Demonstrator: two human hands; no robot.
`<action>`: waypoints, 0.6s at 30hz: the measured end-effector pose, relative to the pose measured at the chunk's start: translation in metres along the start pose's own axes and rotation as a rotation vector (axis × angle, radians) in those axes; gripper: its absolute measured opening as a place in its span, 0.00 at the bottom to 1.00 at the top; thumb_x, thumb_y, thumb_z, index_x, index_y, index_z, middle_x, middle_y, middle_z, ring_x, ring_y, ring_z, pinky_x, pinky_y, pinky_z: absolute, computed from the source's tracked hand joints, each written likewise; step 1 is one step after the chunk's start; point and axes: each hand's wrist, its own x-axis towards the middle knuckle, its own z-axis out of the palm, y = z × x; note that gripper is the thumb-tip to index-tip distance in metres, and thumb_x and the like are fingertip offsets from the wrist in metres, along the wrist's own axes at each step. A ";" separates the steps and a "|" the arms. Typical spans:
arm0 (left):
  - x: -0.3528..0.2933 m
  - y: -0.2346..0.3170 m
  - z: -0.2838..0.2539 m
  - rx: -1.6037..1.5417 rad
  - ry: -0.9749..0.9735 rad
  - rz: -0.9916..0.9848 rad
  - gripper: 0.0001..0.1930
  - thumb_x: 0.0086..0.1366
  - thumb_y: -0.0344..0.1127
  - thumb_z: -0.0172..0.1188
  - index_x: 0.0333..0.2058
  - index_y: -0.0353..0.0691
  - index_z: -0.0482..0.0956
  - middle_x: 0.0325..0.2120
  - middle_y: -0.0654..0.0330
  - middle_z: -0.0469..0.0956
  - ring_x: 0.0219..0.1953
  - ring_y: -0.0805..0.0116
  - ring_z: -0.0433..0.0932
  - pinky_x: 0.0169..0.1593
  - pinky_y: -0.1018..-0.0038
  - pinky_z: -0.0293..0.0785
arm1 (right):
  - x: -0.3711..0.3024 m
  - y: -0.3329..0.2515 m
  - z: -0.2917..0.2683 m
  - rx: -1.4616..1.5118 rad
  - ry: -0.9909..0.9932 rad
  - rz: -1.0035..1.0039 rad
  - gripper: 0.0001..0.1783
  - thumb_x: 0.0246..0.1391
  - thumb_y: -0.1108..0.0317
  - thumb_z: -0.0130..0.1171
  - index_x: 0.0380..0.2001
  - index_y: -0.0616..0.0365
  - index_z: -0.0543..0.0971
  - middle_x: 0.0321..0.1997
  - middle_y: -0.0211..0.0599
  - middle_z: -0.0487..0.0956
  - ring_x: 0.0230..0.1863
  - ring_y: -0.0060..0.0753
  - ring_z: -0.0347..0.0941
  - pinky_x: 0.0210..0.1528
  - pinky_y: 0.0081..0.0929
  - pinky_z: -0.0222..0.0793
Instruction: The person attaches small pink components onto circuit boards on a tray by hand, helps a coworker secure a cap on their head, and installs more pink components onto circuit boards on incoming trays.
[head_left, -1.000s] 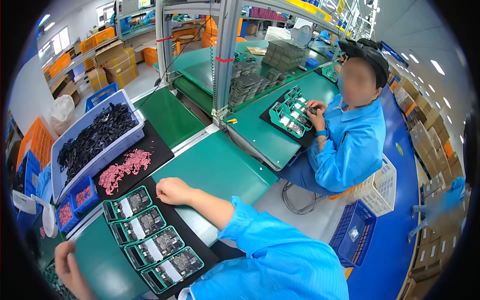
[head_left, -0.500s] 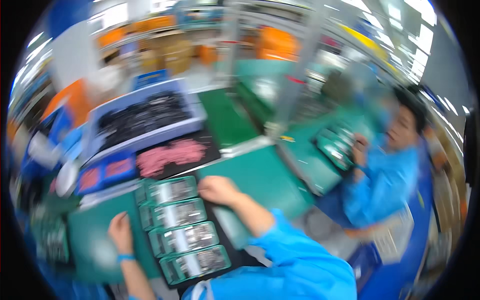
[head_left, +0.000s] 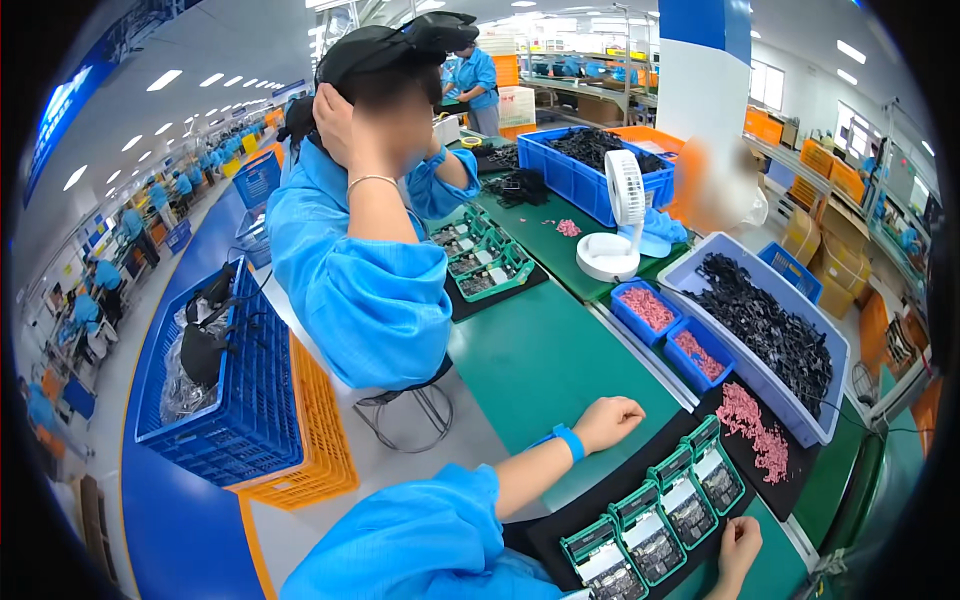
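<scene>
A row of green trays (head_left: 668,508) holding circuit boards lies on a black mat (head_left: 560,530) in front of me. My left hand (head_left: 610,420), with a blue band on its wrist, rests as a loose fist on the green bench top (head_left: 545,365) beside the mat and holds nothing. My right hand (head_left: 740,545) sits low at the other side of the trays, fingers curled, with nothing visible in it. A heap of small pink parts (head_left: 752,430) lies on the mat just beyond the trays.
A co-worker in a blue coat (head_left: 365,270) sits to my left with a hand raised to the head, more green trays (head_left: 480,265) beside them. Bins of black parts (head_left: 765,325), pink-part bins (head_left: 648,308), a white fan (head_left: 620,215) and blue and orange floor crates (head_left: 250,400) surround the bench.
The view has swung from the right-hand neighbour to the left-hand one. My hands stay beside the trays, with little movement.
</scene>
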 end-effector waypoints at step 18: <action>0.004 -0.003 0.007 0.059 -0.052 0.031 0.08 0.62 0.36 0.59 0.36 0.39 0.82 0.33 0.55 0.81 0.35 0.59 0.81 0.39 0.67 0.77 | 0.000 0.004 -0.006 -0.037 -0.012 0.031 0.07 0.50 0.78 0.58 0.22 0.64 0.71 0.21 0.33 0.68 0.21 0.22 0.62 0.25 0.23 0.60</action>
